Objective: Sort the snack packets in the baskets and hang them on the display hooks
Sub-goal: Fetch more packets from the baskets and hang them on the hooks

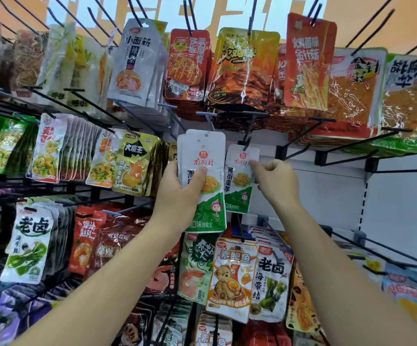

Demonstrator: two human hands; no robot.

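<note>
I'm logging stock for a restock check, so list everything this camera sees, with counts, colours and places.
stack of white-and-green plastic snack packets: several, exact count unclear; white tops, green bottoms; centre, in the left hand.
single white-and-green packet: one; on a hook's tip, right of the stack.
black wire display hook: one; black; carries that packet.
other hanging snack packets: many; red, orange, yellow, green, grey; rows all round.
white back panel: one; white; right of centre.
left hand: grips the stack.
right hand: pinches the single packet's upper edge.

Held stack (202,156): rear packets hidden.
Hanging packet (238,176): right edge behind right hand (275,181).
Upper-left packets (27,58): blurred.
</note>
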